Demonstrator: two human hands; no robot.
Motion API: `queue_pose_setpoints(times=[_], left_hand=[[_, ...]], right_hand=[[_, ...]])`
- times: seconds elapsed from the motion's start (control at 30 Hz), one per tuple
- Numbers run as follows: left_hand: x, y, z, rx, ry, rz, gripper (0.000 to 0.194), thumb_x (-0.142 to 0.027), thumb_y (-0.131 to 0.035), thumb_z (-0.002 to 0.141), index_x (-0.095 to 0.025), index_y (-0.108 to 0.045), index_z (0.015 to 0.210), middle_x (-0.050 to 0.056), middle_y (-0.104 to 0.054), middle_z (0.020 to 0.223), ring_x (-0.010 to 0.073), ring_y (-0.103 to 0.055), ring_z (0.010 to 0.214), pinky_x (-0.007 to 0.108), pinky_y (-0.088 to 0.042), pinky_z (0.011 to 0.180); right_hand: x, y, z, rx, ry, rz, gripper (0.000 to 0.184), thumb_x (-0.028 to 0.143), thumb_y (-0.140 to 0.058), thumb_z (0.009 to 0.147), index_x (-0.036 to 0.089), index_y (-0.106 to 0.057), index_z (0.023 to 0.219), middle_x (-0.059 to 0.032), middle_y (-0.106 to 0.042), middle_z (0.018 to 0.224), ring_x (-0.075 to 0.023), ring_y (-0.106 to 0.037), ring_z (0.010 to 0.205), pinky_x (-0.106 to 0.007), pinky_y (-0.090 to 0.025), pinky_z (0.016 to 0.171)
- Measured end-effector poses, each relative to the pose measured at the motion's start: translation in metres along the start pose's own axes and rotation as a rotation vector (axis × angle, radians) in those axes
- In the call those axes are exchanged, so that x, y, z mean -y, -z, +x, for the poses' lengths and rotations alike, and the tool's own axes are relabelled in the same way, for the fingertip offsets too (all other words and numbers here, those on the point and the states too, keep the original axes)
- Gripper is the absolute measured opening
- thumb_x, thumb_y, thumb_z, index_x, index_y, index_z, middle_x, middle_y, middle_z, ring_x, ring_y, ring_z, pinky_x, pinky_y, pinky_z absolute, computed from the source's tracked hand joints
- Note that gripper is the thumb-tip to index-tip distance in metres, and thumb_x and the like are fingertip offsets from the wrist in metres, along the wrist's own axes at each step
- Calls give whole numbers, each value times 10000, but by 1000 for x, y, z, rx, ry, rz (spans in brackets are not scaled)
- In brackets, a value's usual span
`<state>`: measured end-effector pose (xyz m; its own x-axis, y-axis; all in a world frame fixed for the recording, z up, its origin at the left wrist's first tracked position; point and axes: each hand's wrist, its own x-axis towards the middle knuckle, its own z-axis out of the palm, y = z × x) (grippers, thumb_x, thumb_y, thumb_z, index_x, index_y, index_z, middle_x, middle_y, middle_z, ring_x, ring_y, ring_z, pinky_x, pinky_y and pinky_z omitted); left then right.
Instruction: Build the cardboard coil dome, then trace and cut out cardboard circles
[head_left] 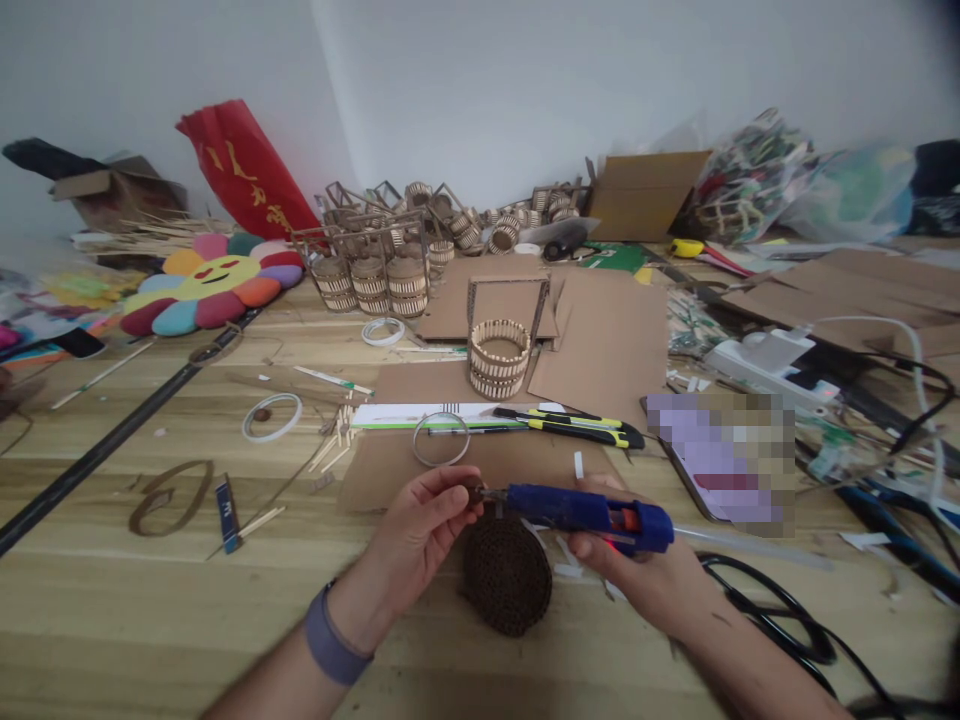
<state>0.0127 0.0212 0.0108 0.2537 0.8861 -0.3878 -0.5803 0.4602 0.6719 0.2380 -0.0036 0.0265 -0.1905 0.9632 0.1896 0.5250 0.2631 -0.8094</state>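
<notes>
My right hand is wrapped around a blue hot glue gun, with a clear glue stick sticking out of its back end. The gun's nozzle points left, toward my left hand. Thumb and fingers of that hand are closed in a pinch on a small dark brown piece, right at the nozzle tip. Just below both hands lies a round, dark brown coiled disc on the table. Beyond them stands a small slatted bucket with a tall square handle.
A yellow-black utility knife and a white ruler strip lie ahead on cardboard. Rolls of tape are at left. A phone, power strip and black cable occupy the right. Several finished buckets stand behind.
</notes>
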Motion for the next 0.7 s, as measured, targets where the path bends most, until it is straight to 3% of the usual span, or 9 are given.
queue_pose_setpoints(times=[0.7], left_hand=[[2, 4, 2, 38, -7, -1, 388, -211, -951, 538, -125, -748, 857, 29, -753, 806, 103, -695, 682, 167, -569, 679]], right_hand=[[1, 1, 0, -14, -48, -4, 540, 746, -559, 776, 248, -522, 570, -12, -513, 592, -239, -548, 675, -332, -451, 597]])
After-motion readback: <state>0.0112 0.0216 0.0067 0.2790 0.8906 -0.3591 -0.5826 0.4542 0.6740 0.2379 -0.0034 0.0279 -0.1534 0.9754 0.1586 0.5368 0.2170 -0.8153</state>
